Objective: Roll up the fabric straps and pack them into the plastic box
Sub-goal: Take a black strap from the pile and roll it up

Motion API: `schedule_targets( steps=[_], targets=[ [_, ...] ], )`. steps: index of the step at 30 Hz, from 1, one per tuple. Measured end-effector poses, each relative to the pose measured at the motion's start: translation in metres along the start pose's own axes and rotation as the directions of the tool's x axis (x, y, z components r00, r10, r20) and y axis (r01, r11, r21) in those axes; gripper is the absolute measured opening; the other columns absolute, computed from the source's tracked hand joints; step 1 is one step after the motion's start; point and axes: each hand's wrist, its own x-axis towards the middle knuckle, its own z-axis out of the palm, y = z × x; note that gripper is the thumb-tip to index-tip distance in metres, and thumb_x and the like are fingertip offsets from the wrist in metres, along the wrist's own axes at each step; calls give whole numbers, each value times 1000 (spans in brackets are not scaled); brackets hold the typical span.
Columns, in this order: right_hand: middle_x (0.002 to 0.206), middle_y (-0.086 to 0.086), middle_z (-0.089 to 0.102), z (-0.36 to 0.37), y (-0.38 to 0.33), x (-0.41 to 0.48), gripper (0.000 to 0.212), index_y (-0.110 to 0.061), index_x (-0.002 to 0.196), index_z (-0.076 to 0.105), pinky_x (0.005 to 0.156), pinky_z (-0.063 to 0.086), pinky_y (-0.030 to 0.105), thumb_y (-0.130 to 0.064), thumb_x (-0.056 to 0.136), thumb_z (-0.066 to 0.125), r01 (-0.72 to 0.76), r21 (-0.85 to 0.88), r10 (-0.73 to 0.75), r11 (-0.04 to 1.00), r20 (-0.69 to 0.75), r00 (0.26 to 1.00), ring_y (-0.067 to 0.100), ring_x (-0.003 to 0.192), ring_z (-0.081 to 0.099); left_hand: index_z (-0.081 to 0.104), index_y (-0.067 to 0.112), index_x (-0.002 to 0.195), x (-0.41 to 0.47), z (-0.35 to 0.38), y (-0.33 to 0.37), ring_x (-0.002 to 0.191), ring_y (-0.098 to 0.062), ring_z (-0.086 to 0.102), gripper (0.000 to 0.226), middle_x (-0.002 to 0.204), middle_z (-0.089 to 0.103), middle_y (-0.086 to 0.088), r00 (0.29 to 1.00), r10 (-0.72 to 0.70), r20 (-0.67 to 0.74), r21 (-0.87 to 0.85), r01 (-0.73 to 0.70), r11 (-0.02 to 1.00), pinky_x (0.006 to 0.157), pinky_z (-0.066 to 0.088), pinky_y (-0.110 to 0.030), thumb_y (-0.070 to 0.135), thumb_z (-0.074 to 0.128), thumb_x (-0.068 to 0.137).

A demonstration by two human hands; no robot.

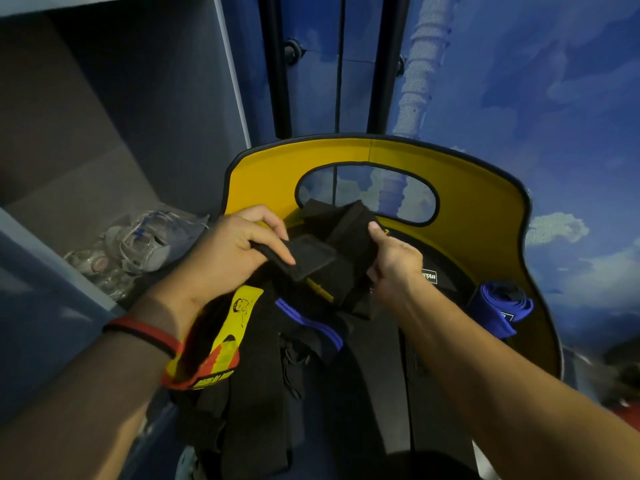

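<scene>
A black fabric strap (311, 252) is held up between two bare hands, in front of the chest and just above a yellow board (485, 209) with an oval cut-out. The left hand (225, 251) pinches the strap's flat, squared end between thumb and curled fingers, probably to keep that end taut as the start of a roll. The right hand (391, 261) grips the bunched, folded part of the same strap, with the thumb raised on top and the fingers wrapped underneath, and seems to be gathering the slack.

Below the hands more black straps (256, 393) hang loose and unrolled, some edged in blue. A yellow printed label (239, 317) lies among them, close to the left wrist.

A blue strap (498, 303), already rolled, rests against the board's right edge, set apart from the loose ones as if finished. The plastic box cannot be made out, so it is hard to say where the rolls will go.

To the left, a grey shelf (86, 188) holds clear plastic-wrapped items (138, 244), possibly masks. A red and black wristband (145, 332) circles the left wrist.
</scene>
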Motion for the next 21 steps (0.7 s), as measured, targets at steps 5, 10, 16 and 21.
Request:
schedule_targets(
  steps=[5,10,16,21],
  targets=[
    [118,15,73,-20,-12,6,36,-6,121,66,96,56,44,-35,100,61,-48,48,35,998,245,969,29,110,71,79,38,82,3,-21,-26,104,-8,64,51,104,70,10,912,-251,-323,-175,203,963,94,45,-15,-12,71,82],
    [133,16,66,-25,-12,10,53,-11,139,58,111,43,47,-48,107,37,-161,161,87,974,388,918,31,127,61,71,46,94,7,-9,-47,118,-20,58,53,124,62,-1,871,-429,-238,-135,408,903,97,42,-23,-6,74,85],
    [127,18,69,-21,-19,0,46,-9,138,56,93,59,44,-41,107,44,-261,204,162,943,404,900,29,118,67,71,43,100,16,3,-27,134,-12,47,46,140,54,7,936,-330,-124,3,333,943,118,36,-45,1,80,83],
    [131,20,66,-10,-27,-17,46,-5,134,57,105,51,44,-40,106,45,-300,187,159,935,535,829,30,124,63,66,51,115,13,21,7,128,-1,54,43,132,62,21,935,-310,170,-156,336,929,112,41,-36,45,86,77]
  ],
)
